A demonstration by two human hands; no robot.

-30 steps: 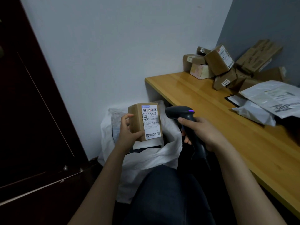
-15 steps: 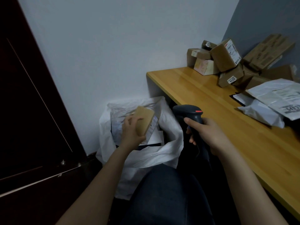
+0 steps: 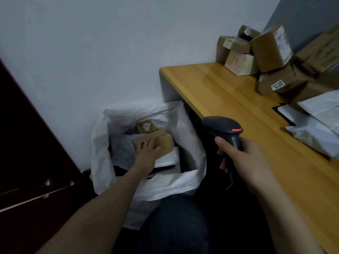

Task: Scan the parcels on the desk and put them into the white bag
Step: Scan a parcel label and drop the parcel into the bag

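My left hand (image 3: pixel 146 153) has carried the scanned brown parcel (image 3: pixel 161 140) down inside the white bag (image 3: pixel 190 143), fingers resting on it; my right hand (image 3: pixel 236 153) grips the scanner (image 3: pixel 222 129), more parcels (image 3: pixel 269 48) waiting on the desk (image 3: pixel 229 99)

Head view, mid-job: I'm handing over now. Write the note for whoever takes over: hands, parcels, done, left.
Left hand: inside the white bag, fingers on a small brown box; whether it still grips is unclear.
Right hand: closed on the scanner, held beside the desk edge, red light on.
Done: this box is in the bag, alongside other parcels already there.
Left: the stacked cardboard boxes at the desk's far end and the grey mailer bags nearer; scan each, then bag it.
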